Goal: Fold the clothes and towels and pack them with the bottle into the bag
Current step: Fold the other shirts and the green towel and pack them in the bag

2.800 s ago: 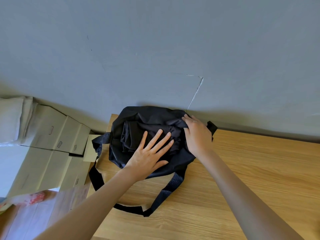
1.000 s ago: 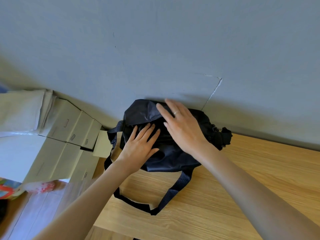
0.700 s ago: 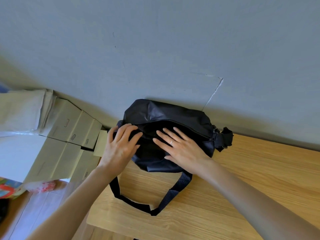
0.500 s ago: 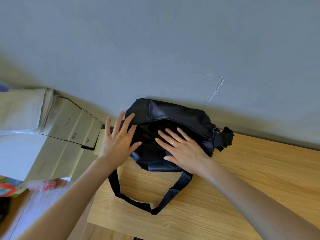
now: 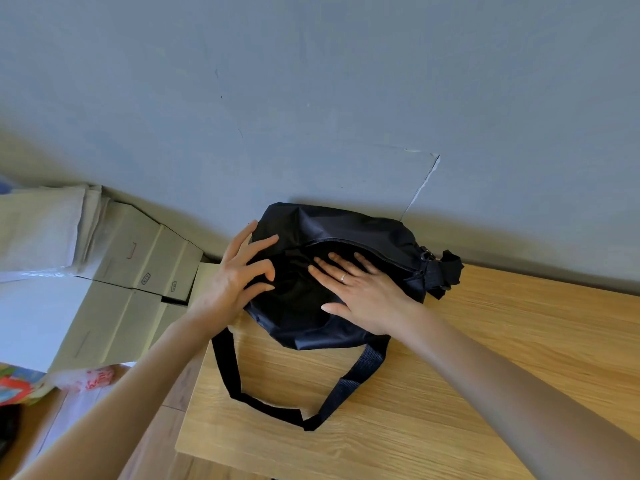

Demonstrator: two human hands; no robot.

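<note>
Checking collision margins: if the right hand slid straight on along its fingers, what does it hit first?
The right hand lies flat on the black bag, fingers pointing up-left. Going on, it would likely meet the zipper edge of the opening, then the grey wall. Depth is unclear.

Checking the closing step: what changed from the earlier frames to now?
The black bag went from gaping, with dark folded cloth showing, to its sides drawn together. The left hand left the cloth for the bag's left end, fingers now partly curled on the fabric. The right hand moved from the bag's right rim to lie flat by the zip. The bag stays by the wall on the table, strap trailing forward.
</note>
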